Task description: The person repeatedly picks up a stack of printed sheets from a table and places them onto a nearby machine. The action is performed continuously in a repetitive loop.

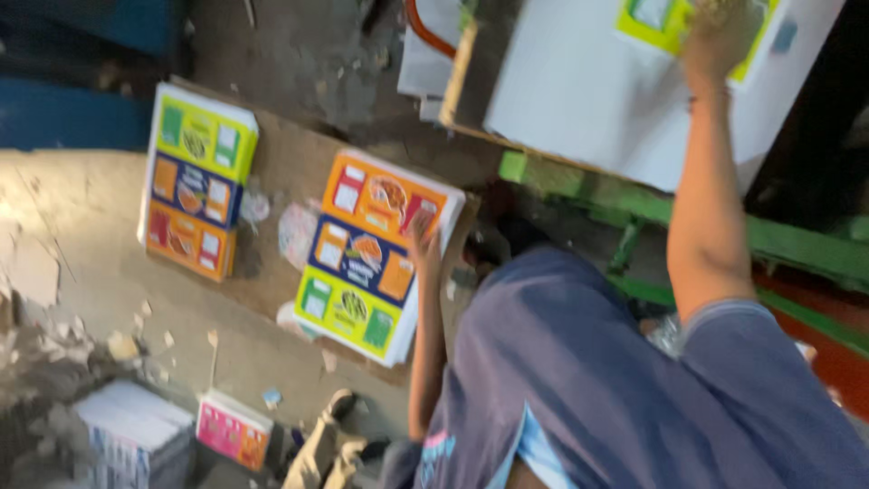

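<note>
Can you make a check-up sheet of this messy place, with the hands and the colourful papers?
Surface: brown board lying on dusty ground.
Job's things: colourful printed stack on the board; white sheets with a yellow-green print, up on a higher stand.
Clutter: second colourful stack on the board's left end; paper scraps; pink pile; white bundle.
Grippers: left hand touches the printed stack's right edge; right hand is on the white sheets; both blurred, grip unclear.
Cables: orange curved strip at the top, too blurred to tell what it is.
Surroundings: green frame; blue block.
</note>
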A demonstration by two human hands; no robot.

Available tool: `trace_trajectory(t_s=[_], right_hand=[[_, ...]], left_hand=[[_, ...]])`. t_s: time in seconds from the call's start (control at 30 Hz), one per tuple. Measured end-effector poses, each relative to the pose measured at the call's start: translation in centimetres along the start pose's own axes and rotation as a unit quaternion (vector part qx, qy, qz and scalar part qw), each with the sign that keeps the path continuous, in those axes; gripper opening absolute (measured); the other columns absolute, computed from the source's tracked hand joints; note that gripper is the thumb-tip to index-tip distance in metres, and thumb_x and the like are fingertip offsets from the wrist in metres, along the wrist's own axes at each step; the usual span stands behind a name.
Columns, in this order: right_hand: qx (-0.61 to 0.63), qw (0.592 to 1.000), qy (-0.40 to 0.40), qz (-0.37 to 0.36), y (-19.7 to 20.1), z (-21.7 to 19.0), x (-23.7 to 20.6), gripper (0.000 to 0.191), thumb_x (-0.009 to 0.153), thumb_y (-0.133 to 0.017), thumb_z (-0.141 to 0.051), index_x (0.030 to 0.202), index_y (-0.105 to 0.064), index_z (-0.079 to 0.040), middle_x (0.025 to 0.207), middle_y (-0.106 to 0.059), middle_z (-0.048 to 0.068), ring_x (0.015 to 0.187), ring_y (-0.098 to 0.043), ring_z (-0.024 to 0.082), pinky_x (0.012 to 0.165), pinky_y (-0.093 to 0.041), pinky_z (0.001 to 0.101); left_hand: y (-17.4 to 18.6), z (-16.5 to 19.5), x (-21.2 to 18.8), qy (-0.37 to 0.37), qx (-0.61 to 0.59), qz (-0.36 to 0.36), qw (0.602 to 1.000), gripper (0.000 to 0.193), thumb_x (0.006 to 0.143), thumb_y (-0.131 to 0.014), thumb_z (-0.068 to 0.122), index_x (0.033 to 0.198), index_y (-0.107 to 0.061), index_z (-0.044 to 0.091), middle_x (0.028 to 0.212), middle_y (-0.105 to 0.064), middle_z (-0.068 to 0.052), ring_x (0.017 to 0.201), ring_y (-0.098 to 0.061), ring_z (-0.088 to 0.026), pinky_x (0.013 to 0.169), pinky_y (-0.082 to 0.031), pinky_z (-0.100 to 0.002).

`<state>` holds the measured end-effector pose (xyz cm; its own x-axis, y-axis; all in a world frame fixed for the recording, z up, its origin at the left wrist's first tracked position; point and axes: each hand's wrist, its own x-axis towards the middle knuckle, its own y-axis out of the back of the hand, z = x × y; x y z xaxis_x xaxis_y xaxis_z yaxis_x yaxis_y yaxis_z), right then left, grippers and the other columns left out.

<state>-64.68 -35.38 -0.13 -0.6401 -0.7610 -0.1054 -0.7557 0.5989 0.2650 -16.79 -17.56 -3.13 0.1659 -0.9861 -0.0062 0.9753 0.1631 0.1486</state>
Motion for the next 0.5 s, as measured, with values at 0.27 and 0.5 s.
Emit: trace_trajectory(t_s=[0.27, 0.5], right_hand=[[0.021, 0.817, 0.207, -0.538, -6.1, 3.0, -27.4, 0.048, 0.101, -0.065, -0.039, 0.131, -0.063, -0.002, 0.133, -0.065, 0.016, 0.124, -0.061, 0.033, 0.101, -0.047, 0.0462], [0.271, 0.736, -0.51, -0.354, -5.0, 4.6, -26.6, 0.042, 0.091, -0.062, -0.05, 0.117, -0.056, -0.017, 0.108, -0.069, 0.009, 0.094, -0.068, 0.023, 0.082, -0.057, 0.0441]], left_hand=[[-1.8, 2.0, 3.5, 0.027, -0.11, 0.156, 0.981, 0.062, 0.093, -0.07, 0.006, 0.147, -0.043, 0.002, 0.131, -0.059, -0.008, 0.113, -0.058, -0.016, 0.094, -0.05, -0.027], [18.0, 2.7, -9.7, 0.051, 0.061, 0.288, 0.954, 0.064, 0.094, -0.066, -0.001, 0.151, -0.035, -0.001, 0.128, -0.066, -0.016, 0.114, -0.065, -0.021, 0.099, -0.052, -0.031]])
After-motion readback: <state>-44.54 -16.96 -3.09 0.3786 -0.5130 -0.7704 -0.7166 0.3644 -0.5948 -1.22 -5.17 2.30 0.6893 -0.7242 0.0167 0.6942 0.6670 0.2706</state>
